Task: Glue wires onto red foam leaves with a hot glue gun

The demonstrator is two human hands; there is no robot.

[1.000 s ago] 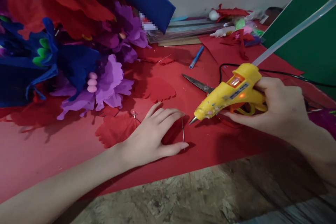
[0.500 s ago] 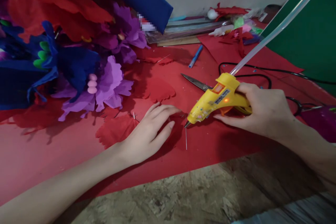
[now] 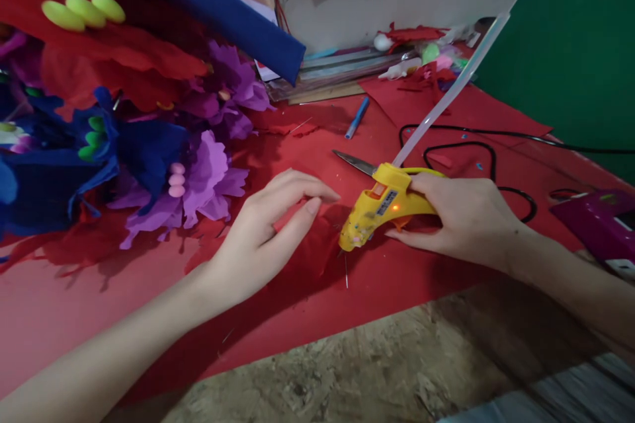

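Note:
My right hand (image 3: 466, 221) is wrapped around the handle of a yellow hot glue gun (image 3: 380, 201), with its orange light lit. A long clear glue stick (image 3: 451, 92) juts from its back end. The nozzle points down to the left, close to a thin wire (image 3: 346, 274) and a red petal (image 3: 312, 248). Curled over that petal is my left hand (image 3: 262, 228), thumb and fingertips close together at its upper edge; the exact contact is partly hidden. Dark scissors (image 3: 354, 162) lie behind the gun, handles covered.
Large red, blue and purple flowers (image 3: 203, 172) crowd the left side. A blue pen (image 3: 357, 117) lies farther back. The gun's black cord (image 3: 496, 165) loops at the right, near a purple object (image 3: 595, 228). A green board (image 3: 565, 73) stands at the back right.
The view has shifted. My left hand has lifted slightly, its fingers more bent, now covering the petal and wire cross at the left. The glue gun has moved left, its nozzle nearer the petal.

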